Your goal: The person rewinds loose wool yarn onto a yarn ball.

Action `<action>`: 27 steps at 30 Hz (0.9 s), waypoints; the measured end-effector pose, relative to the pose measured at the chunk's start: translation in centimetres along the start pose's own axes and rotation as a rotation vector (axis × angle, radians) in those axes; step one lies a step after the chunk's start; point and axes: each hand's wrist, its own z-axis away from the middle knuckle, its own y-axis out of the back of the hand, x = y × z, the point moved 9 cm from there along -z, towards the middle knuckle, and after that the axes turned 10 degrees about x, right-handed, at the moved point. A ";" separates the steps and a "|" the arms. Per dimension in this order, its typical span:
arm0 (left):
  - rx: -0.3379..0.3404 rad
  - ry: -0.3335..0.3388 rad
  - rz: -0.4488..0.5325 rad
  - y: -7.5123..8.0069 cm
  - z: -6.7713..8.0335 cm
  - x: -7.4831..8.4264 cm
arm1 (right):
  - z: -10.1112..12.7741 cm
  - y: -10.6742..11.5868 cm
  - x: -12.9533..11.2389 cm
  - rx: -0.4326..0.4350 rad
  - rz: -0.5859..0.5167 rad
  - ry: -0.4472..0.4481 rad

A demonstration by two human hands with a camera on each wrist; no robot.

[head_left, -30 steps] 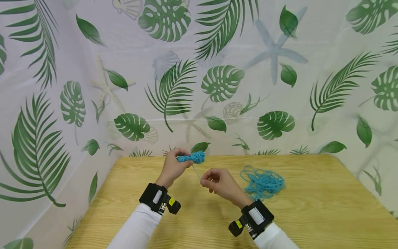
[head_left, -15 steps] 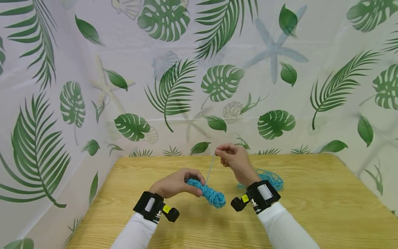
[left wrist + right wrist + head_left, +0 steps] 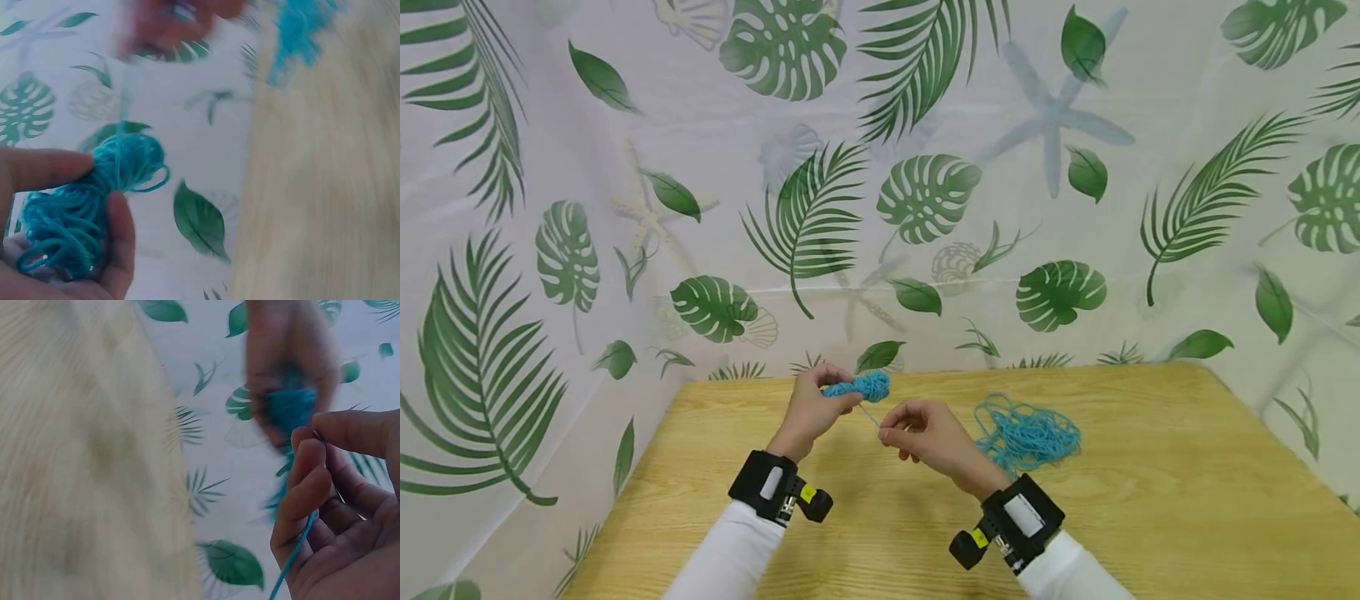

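Observation:
A small bundle of blue yarn (image 3: 871, 386), pinched in at its middle by wraps, is gripped between thumb and fingers of my left hand (image 3: 808, 408) above the table's far side. In the left wrist view the yarn bundle (image 3: 69, 219) shows loose loops at both ends. My right hand (image 3: 928, 437) pinches the yarn strand (image 3: 869, 414) between thumb and forefinger, a short way right of and below the bundle. From those fingers the strand (image 3: 294, 556) trails down across the palm in the right wrist view.
A loose tangled heap of the same blue yarn (image 3: 1033, 435) lies on the wooden table (image 3: 1150, 500), right of my right hand. Behind the table hangs a white leaf-patterned cloth (image 3: 925, 325).
Half a second ago the bundle was lower and tilted, with my right hand raised above it. Now the bundle is higher, farther back, and my right hand has come down and left.

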 end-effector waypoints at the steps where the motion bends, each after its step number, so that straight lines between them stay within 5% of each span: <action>1: -0.048 -0.007 -0.064 -0.3 0.2 -0.4 | -0.1 0.2 -0.6 0.000 -0.010 0.005; 7: -0.537 0.038 -0.209 -3.2 2.9 -2.1 | -1.8 3.6 -3.2 0.155 -0.138 0.057; 11: -0.750 0.045 -0.086 -4.3 4.5 -0.8 | -2.7 5.7 -2.2 0.282 -0.164 0.042; 14: -0.804 0.020 0.099 -4.4 5.0 1.4 | -2.8 5.9 0.0 0.309 -0.103 -0.033; 17: -0.703 -0.015 0.301 -3.5 4.2 3.6 | -2.4 4.7 1.8 0.247 0.005 -0.086; 21: -0.344 -0.057 0.405 -1.1 1.6 4.7 | -1.3 1.9 2.1 0.055 0.109 -0.039; 24: -0.106 -0.070 0.269 0.4 0.4 3.8 | -0.5 0.1 1.1 -0.064 0.136 0.035; 27: -0.007 -0.081 0.050 1.1 0.0 2.2 | 0.0 -0.7 -0.4 -0.111 0.136 0.085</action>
